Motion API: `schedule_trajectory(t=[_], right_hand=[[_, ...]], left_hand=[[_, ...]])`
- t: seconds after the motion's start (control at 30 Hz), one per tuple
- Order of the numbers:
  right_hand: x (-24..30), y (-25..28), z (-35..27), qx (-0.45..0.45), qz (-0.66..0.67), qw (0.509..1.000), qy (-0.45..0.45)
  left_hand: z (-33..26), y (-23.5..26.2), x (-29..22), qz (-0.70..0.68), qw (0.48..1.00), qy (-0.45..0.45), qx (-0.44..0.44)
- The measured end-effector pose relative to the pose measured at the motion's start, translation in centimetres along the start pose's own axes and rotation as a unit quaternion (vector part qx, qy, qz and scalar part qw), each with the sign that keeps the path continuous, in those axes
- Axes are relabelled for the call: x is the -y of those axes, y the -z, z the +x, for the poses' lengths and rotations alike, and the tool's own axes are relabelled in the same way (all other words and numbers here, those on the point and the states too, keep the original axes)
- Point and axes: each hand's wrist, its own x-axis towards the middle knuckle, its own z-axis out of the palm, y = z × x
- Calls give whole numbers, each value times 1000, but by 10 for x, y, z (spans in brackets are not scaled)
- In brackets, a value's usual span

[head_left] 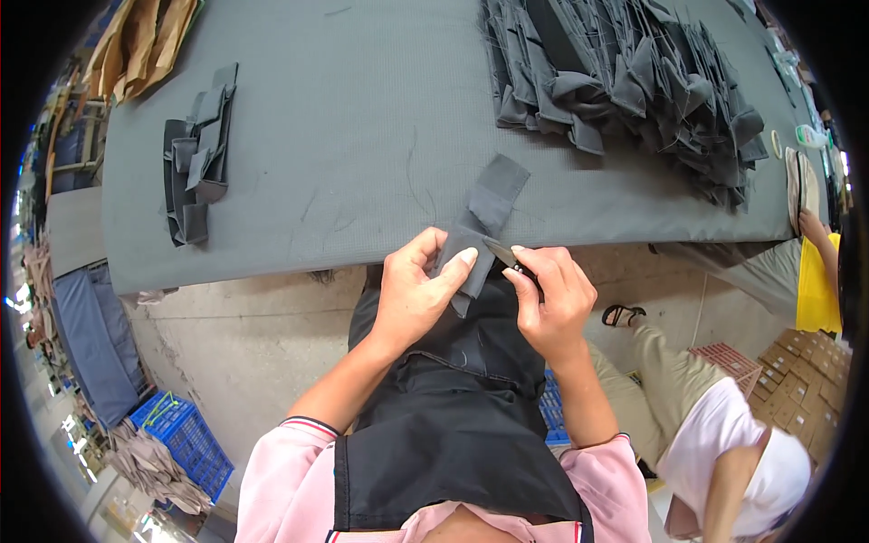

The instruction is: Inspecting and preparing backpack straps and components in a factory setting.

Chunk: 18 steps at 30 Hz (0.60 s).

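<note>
My left hand (412, 290) pinches the lower end of a dark grey fabric piece (489, 204) that lies over the near edge of the grey-covered table (362, 118). Beside it, my right hand (552, 294) grips small metal thread snips (503, 253), whose tip touches the fabric by my left thumb. A black apron covers my front below the hands.
A large heap of similar dark fabric pieces (625, 86) lies at the table's far right, a small stack (195, 167) at the left. A person in a white top (724, 434) crouches at lower right beside boxes. Blue crates (186, 439) stand on the floor at left.
</note>
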Motion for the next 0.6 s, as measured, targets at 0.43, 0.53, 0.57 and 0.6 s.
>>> schedule_trajectory(t=[0.43, 0.53, 0.57, 0.6], right_hand=[[6, 7, 16, 23, 156, 982, -105], [1, 5, 24, 75, 162, 979, -100], [1, 6, 26, 75, 162, 979, -101], [2, 7, 28, 70, 175, 974, -124]], left_hand=[[3, -3, -3, 44, 999, 10, 0], [4, -5, -4, 70, 997, -16, 2], [4, -6, -5, 79, 997, -20, 2], [4, -6, -6, 89, 996, -24, 2]])
